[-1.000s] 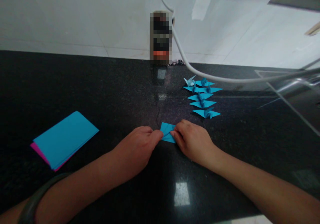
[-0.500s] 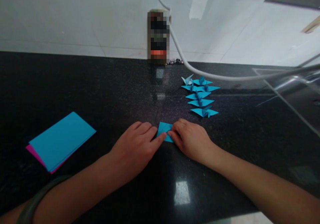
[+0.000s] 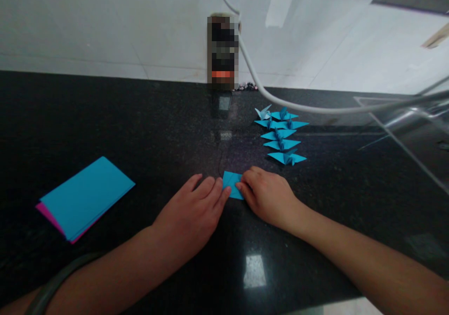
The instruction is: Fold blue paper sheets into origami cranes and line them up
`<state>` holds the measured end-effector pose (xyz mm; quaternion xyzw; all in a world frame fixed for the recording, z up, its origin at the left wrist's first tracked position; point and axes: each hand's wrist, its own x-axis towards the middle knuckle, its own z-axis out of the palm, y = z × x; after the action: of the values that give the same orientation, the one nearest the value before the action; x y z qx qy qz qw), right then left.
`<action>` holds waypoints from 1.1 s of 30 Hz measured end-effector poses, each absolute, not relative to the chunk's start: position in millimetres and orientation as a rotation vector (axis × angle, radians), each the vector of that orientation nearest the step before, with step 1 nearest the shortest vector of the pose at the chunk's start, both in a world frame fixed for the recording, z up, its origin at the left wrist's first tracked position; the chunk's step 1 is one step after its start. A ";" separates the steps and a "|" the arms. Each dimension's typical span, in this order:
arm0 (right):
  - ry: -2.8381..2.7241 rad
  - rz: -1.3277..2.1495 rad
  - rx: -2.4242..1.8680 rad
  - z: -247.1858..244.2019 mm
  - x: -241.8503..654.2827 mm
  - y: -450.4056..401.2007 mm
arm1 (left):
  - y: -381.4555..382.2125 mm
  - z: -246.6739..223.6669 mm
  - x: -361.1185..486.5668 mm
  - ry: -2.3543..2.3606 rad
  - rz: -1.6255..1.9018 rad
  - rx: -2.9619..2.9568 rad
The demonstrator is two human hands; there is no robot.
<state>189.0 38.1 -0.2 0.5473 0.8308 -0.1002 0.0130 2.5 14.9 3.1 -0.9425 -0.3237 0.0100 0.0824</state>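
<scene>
A small folded piece of blue origami paper (image 3: 233, 184) lies on the dark countertop between my hands, with a slanting crease on it. My left hand (image 3: 192, 207) is at its left edge, thumb and fingertips closed together on that edge while one finger stands a little apart. Curled fingers of my right hand (image 3: 268, 193) grip the right side of the paper and hide that end. Beyond the right hand, several blue folded paper cranes (image 3: 279, 144) stand in a column, with a paler crane (image 3: 263, 113) at the far end.
A stack of blue sheets (image 3: 87, 198) with a pink sheet (image 3: 52, 219) beneath lies to the left. A blurred-out upright object (image 3: 222, 53) leans on the white wall. A white cable (image 3: 298, 107) loops above the cranes. Clear glass-like edges (image 3: 403, 144) are at the right.
My left hand has shifted slightly; its thumb has drawn back left to the paper's edge and one finger has lifted apart. The right hand and the paper stay nearly in place.
</scene>
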 end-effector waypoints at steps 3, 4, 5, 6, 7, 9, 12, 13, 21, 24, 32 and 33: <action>2.580 -0.283 1.715 -1.0 187.9 37.7 | 15.0 2.1 2.9 -0.958 0.028 -2.814; 2.577 -0.280 1.715 -1.0 187.7 37.7 | 15.2 2.0 2.9 -0.955 0.025 -2.817; 2.578 -0.279 1.711 -0.8 187.6 37.8 | 15.4 2.0 2.9 -0.955 0.022 -2.820; 2.581 -0.278 1.706 -0.6 187.5 37.8 | 15.9 2.2 2.7 -0.954 0.017 -2.824; 2.585 -0.276 1.702 -0.3 187.6 38.0 | 16.5 2.6 2.4 -0.958 0.011 -2.828; 2.591 -0.273 1.692 0.3 187.8 38.2 | 18.7 3.7 1.2 -0.965 -0.005 -2.845; 2.601 -0.277 1.689 0.9 188.3 38.4 | 23.1 5.1 -1.6 -0.986 -0.020 -2.896; 2.608 -0.281 1.688 1.0 188.5 38.3 | 24.4 5.3 -2.5 -0.994 -0.018 -2.912; 2.602 -0.264 1.711 -0.9 188.8 37.4 | 25.2 7.8 -2.8 -1.065 0.071 -2.961; 2.594 -0.255 1.717 -1.2 188.0 37.2 | 26.3 7.1 -4.2 -1.075 0.041 -2.985; 2.616 -0.238 1.712 -2.5 187.8 36.9 | 28.4 4.7 -7.8 -1.031 0.028 -2.984; 2.620 -0.233 1.710 -2.7 187.7 36.8 | 27.5 4.9 -6.8 -1.025 0.038 -2.972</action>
<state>187.7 36.8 -2.7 0.5451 0.8351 -0.0743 0.0019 -6.8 27.5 4.9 -0.9453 -0.3260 0.0120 -0.0014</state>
